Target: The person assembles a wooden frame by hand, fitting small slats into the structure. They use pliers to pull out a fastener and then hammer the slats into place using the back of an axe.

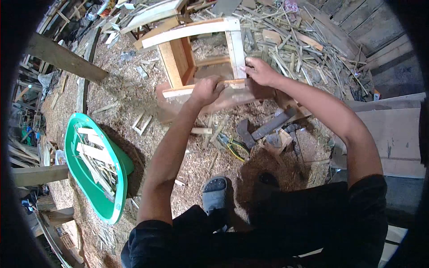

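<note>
Sawdusty floor (120, 91), tub (124, 163), pliers (230, 145), left hand (207, 90), right hand (262, 74), fingers seemingly curled round frame (172, 62)

Site: woodworking workshop. I am standing on a floor (194, 154) strewn with shavings (111, 96); offcuts (295, 44) are lying heaped beyond the wooden frame (172, 62) I am gripping; pliers (229, 144) and a hammer-like tool (275, 123) are resting nearer me; a green tub (125, 161) is holding scrap strips (96, 154).
</note>
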Demonstrator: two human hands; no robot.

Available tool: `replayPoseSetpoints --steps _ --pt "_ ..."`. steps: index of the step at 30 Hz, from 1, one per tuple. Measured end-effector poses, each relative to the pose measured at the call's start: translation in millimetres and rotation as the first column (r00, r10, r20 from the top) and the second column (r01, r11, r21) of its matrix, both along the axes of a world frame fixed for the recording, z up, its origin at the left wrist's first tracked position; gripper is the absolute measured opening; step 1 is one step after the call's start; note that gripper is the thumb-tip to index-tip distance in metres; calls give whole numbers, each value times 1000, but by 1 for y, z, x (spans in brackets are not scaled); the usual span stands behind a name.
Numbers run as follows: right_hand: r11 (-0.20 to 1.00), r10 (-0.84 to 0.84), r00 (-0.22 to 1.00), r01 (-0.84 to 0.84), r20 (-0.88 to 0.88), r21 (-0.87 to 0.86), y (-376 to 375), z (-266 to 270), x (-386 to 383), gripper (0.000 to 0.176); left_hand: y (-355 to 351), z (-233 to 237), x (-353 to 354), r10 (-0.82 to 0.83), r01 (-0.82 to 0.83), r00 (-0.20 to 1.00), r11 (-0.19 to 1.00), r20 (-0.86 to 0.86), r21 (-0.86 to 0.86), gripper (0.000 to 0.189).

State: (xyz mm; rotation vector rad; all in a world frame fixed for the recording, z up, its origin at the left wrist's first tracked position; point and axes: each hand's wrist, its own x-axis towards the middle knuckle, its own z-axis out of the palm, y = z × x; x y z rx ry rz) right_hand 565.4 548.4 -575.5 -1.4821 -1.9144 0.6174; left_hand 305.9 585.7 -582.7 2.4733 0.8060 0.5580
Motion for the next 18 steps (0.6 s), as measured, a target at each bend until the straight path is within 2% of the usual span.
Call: replayPoseSetpoints --steps 2,5,6,9,13,14,17,18 --pt "999 -26 1000 27 -17 30 -3 14 1 37 2 28 2 -22 20 997 999 -68 -31 39" --pt "995 -49 978 31 -205 -93 -6 38 6 28 19 43 18 -47 34 989 995 -140 -97 39" --pt "995 -30 970 7 -240 -98 2 34 13 27 25 47 24 -103 100 994 992 -37 -71 38" --pt "988 -113 973 90 -201 -123 20 39 26 30 40 74 40 -93 56 980 977 -178 -205 39" --pt "980 -194 855 144 -481 -139 57 13 30 29 70 84 49 -119 89 980 980 -161 -180 41" --pt "974 -184 868 100 -460 -202 57 29 31 31 76 92 52 -75 14 973 963 -216 -268 41" --pt "980 -175 907 121 -383 -160 75 43 49 34 94 109 61 -146 129 967 987 -207 -93 42" --pt "968 -209 877 124 -433 -217 68 61 44 35 93 124 63 -165 150 961 985 -220 -84 44"
